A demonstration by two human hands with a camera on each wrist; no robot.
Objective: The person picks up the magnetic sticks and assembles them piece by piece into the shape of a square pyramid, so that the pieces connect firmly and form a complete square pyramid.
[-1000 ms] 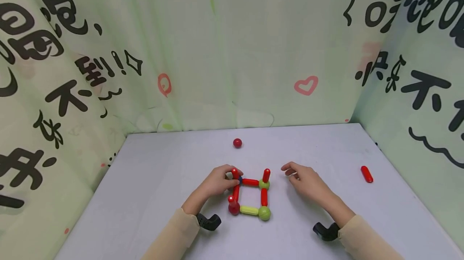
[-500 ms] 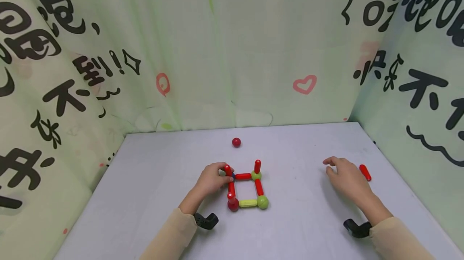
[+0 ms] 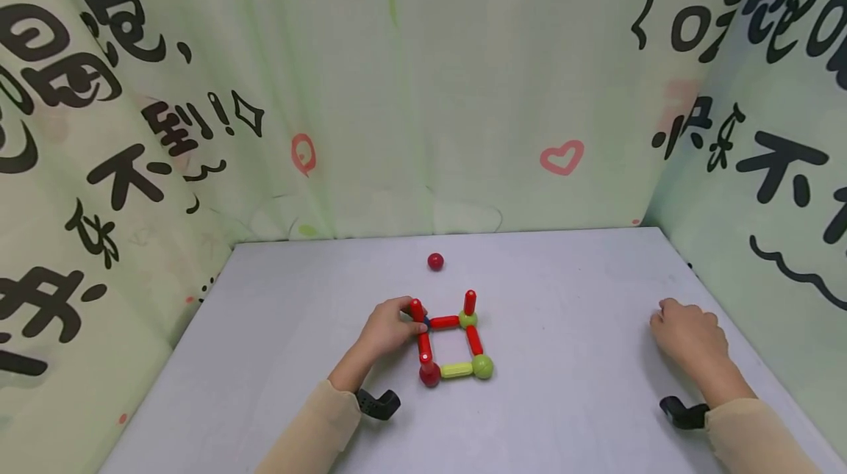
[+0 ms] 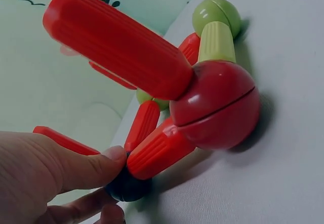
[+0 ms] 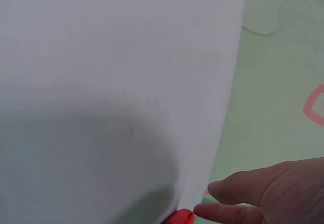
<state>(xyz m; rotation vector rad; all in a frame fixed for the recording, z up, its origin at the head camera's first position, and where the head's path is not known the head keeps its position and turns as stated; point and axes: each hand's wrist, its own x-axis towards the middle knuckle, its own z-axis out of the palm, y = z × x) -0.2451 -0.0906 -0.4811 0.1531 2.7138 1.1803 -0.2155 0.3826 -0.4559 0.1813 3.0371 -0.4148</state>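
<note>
My left hand [image 3: 389, 328] pinches a dark blue ball [image 4: 130, 184] at the far left corner of a square frame made of rods and balls. In the left wrist view the thumb lies over the ball and fingers reach below it. Red rods [image 3: 445, 322] and a yellow-green rod [image 3: 456, 370] join the blue ball, a dark red ball [image 4: 217, 105] and two green balls [image 3: 482, 367]. Red rods [image 4: 116, 44] stand up from three corners. At the far right, my right hand [image 3: 691, 338] has its fingertips at the end of a loose red rod [image 5: 181, 217], mostly hidden.
A loose dark red ball [image 3: 435, 261] lies near the back edge of the white table [image 3: 562, 275]. Printed pale green curtains [image 3: 476, 92] hang behind and along the sides. Black wrist cameras [image 3: 379, 405] sit on both wrists.
My right hand has moved right from beside the frame to the loose red rod, covering it in the head view. The frame has shifted slightly left and away, with my left hand still gripping its corner.
</note>
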